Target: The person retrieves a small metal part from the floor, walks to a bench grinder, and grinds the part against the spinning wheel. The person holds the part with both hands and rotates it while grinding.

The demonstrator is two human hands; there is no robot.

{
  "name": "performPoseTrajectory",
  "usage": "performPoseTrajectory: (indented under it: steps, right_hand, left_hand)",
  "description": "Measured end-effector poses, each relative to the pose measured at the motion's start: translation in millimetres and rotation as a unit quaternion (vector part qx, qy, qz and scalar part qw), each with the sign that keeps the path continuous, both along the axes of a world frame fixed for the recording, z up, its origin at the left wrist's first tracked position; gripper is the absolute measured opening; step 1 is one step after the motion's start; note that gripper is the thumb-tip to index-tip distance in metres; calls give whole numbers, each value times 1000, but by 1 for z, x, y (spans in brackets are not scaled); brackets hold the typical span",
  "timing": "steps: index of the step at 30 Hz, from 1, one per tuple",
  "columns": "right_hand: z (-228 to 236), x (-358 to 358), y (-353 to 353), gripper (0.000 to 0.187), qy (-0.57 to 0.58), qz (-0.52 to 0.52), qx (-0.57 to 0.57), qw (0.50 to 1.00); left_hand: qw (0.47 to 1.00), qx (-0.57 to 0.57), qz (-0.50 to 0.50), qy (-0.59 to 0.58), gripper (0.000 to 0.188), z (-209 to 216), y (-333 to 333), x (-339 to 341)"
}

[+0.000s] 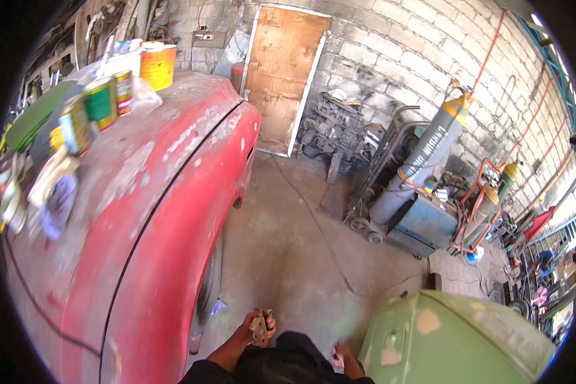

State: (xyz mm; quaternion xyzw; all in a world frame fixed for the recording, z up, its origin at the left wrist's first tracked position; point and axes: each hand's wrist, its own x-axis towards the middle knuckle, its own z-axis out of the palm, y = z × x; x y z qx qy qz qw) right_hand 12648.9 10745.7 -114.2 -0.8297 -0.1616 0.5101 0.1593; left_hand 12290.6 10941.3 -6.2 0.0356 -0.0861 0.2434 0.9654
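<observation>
Low in the head view, my left hand [244, 331] is closed round a worn tan and brown metal bracket [259, 328], held in front of my body. The bracket has holes in it, and my fingers show at its right side. My right hand [347, 357] hangs at my right side, close to the green painted car panel [422, 333]. Its fingers are curled, with a small pale pinkish thing [336, 358] at them, too small to tell. The red car body [166, 256] with grey sanded patches stands just left of my left hand.
Paint cans [101, 102], a yellow pail [157, 67] and rags [52, 182] sit on the red car. A cable [313, 214] crosses the floor. Farther off are an engine [339, 128], a tall grey gas cylinder [422, 157], a blue machine [425, 224] and a wooden door [285, 77].
</observation>
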Motion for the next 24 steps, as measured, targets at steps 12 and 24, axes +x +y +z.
performPoseTrajectory:
  steps: [12, 24]
  right_hand:
    - [-25, 158, 501, 23, 38, 90, -72, 993]
    - [223, 89, 1288, 30, -57, 73, 619, 780]
  left_hand:
    - [996, 12, 10, -83, 28, 79, 567, 226]
    - [932, -8, 257, -256, 21, 62, 1149, 302]
